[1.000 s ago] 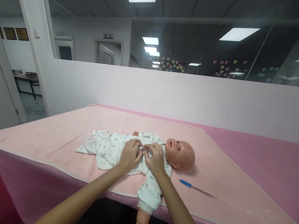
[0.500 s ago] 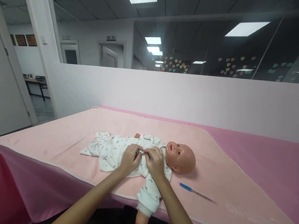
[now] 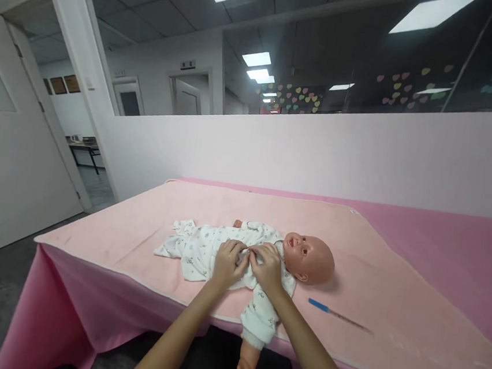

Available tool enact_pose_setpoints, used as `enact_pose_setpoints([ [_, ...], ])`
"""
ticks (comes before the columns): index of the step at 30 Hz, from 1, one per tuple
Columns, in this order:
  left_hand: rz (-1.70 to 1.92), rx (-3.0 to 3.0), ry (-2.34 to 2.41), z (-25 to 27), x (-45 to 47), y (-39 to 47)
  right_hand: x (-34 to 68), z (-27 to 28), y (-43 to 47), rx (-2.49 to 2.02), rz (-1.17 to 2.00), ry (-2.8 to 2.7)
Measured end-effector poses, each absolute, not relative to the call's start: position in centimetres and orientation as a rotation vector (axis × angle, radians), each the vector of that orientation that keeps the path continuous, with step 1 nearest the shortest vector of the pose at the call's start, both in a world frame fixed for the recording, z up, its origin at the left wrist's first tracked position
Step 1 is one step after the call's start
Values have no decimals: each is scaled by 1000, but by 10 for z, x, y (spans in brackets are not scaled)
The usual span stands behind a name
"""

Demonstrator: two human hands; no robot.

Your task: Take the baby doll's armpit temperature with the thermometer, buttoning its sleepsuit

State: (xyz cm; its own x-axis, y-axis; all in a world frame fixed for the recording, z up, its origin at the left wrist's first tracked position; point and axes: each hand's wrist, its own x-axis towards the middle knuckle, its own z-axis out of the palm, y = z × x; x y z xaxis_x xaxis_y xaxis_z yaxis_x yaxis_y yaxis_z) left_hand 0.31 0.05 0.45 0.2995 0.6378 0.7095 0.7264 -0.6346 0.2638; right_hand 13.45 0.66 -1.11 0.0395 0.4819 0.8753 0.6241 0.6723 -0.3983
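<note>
A baby doll lies on its back, head to the right, dressed in a white baby outfit with a small print. On the chest, my left hand pinches a fold of the outfit's front. Close beside it, my right hand pinches the cloth too, fingertips nearly meeting the left ones. Whatever fastener may be between the fingers is hidden. One sleeved doll arm hangs over the near table edge, under my right forearm. Flat and loose, the trouser legs or hem spread to the left.
A thin stick with a blue handle lies right of the doll, near my right forearm. The pink blanket covers the table over a darker pink cloth. Behind stands a white half wall with glass above; a door is at left.
The camera view has tilted and shifted, so the scene sits further right. Both hands stay pinched on the outfit at the chest, fingertips slightly closer together.
</note>
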Motion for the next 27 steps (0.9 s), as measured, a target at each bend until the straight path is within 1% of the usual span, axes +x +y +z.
enact_pose_setpoints([
  [7,-1210,-2421,-1256,-1,2,5,134,-8,5,-931,-137,-1612],
  [15,-1363,-2501,-1225,0,-2,6,132,-7,7,-955,-197,-1622],
  [27,-1565,-2529,-1307,-4,-6,9,132,-9,5,-973,-148,-1660],
])
